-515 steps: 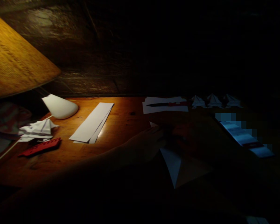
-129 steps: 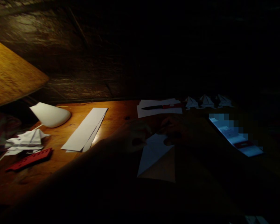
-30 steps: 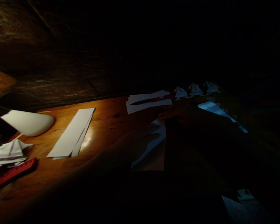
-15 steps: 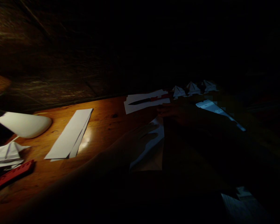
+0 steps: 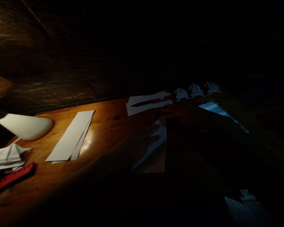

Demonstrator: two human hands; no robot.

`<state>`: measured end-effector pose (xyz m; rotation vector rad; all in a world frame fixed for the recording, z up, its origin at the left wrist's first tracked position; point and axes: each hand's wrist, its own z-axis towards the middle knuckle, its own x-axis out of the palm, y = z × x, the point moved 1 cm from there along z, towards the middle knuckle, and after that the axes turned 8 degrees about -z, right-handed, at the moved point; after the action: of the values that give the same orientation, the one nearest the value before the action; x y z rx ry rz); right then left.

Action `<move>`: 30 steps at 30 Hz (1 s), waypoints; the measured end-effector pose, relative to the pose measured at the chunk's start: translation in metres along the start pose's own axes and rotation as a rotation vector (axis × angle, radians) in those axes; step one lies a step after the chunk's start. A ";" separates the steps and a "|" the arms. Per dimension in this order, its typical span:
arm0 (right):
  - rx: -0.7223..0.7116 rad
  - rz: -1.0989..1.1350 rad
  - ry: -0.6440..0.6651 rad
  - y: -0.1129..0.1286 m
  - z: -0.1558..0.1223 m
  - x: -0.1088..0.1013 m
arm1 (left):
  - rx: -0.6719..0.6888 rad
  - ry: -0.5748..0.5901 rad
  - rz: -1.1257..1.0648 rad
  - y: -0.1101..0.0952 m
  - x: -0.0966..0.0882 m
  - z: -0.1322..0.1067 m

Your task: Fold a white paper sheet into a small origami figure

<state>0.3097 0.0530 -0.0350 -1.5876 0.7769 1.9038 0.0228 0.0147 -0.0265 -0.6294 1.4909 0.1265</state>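
Sheet of paper point(image 5: 156, 160), partly folded, on a wooden surface point(image 5: 106, 123), toward five o'clock from centre. Left hand point(image 5: 140, 140) lies flat, fingers spread; right hand point(image 5: 175, 113) at its one-o'clock end, grip too dark to tell. Probably light, easily creased; best held by edges.

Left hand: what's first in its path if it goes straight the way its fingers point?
Likely the right hand: the left hand, lying on the folded paper sheet, points toward it. Dim light leaves depth and any clearance unclear.
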 end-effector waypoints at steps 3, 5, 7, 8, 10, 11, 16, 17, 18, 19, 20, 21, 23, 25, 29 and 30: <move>0.009 -0.010 0.007 -0.001 0.000 -0.001 | 0.004 0.004 0.009 0.001 0.002 0.001; 0.014 -0.018 0.015 -0.001 0.001 -0.002 | 0.017 0.004 0.013 0.002 0.005 0.001; 0.017 -0.018 0.037 -0.001 0.001 -0.005 | 0.031 0.003 0.016 0.002 0.009 0.002; 0.024 -0.018 0.050 -0.001 0.001 -0.008 | 0.036 0.001 0.016 0.003 0.011 0.002; 0.048 -0.017 0.075 -0.001 0.000 -0.013 | 0.042 -0.002 0.015 0.004 0.015 0.001; 0.064 -0.020 0.083 -0.001 -0.001 -0.016 | 0.044 -0.003 0.013 0.005 0.017 0.000; 0.099 -0.064 0.129 0.001 -0.003 -0.022 | 0.053 -0.007 0.001 0.008 0.019 -0.001; 0.108 -0.085 0.136 0.002 -0.003 -0.021 | 0.053 -0.010 0.000 0.009 0.019 -0.001; 0.121 -0.105 0.134 0.003 -0.003 -0.021 | 0.051 -0.012 0.000 0.009 0.019 -0.001; 0.137 -0.122 0.123 0.004 -0.002 -0.020 | 0.050 -0.014 0.001 0.010 0.019 -0.001; 0.151 -0.133 0.107 0.006 -0.002 -0.020 | 0.051 -0.014 0.002 0.010 0.019 -0.001; 0.159 -0.138 0.085 0.008 -0.002 -0.019 | 0.053 -0.012 0.003 0.010 0.019 -0.001; 0.165 -0.133 0.013 0.013 -0.001 -0.020 | 0.059 -0.007 0.006 0.009 0.017 0.000; 0.151 -0.116 -0.081 0.019 0.000 -0.023 | 0.059 -0.006 0.008 0.006 0.014 0.001; 0.092 -0.096 -0.127 0.034 0.004 -0.029 | 0.053 -0.004 0.003 0.002 0.005 0.003; 0.077 -0.099 -0.104 0.037 0.005 -0.030 | 0.050 -0.002 0.000 0.001 0.003 0.003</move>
<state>0.2849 0.0296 -0.0018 -1.4419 0.7062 1.8466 0.0252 0.0160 -0.0297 -0.5885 1.4875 0.0892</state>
